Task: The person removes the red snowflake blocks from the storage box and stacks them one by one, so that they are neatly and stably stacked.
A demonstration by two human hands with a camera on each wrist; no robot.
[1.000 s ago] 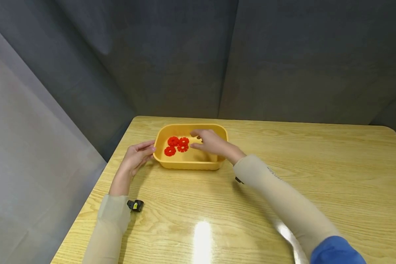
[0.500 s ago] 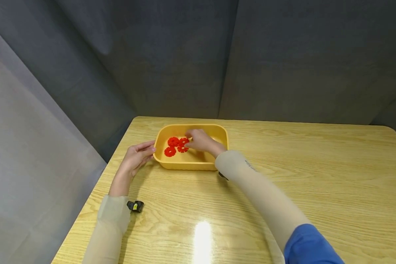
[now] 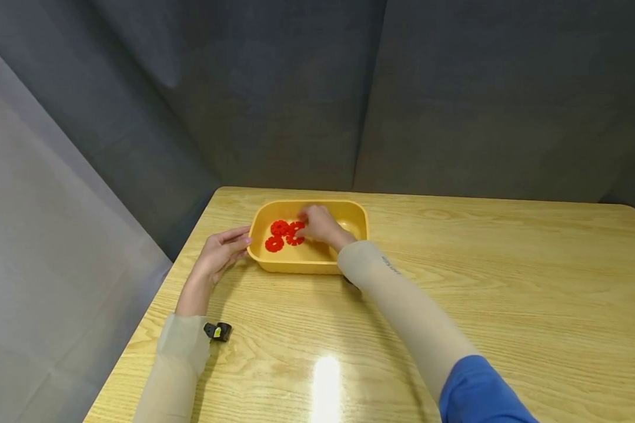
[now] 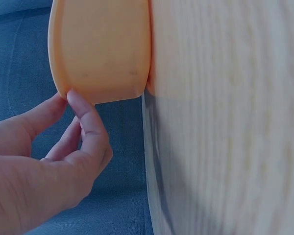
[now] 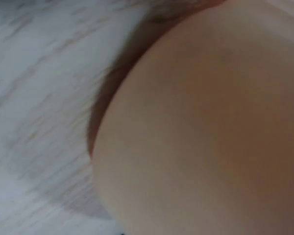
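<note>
Reaching into the yellow tray point(image 3: 356, 218) from its right side, the right hand point(image 3: 320, 226) is hovering over or touching the red gear-shaped discs point(image 3: 284, 234), which are lying flat on the tray floor in its left half, clustered together and touching one another. The discs are lying just to the left of the right hand's fingertips, the nearest one partly hidden under them, so I cannot tell whether those fingers are pinching a disc or only resting on it; the right wrist view is showing nothing but blurred skin and tabletop. Being round and flat, the discs are facing upward and are offering no long axis of their own; the tray's long axis is running left to right across the wooden table point(image 3: 508, 282). The left hand point(image 3: 219, 254) is lying outside the tray at its left end, fingers nearly straight, with a fingertip and thumb touching the tray's outer wall point(image 4: 100, 49) in the left wrist view, steadying rather than gripping it. Of the two hands, the right one is nearer the discs. A small black and yellow clip point(image 3: 218, 331) is showing at the left sleeve.
</note>
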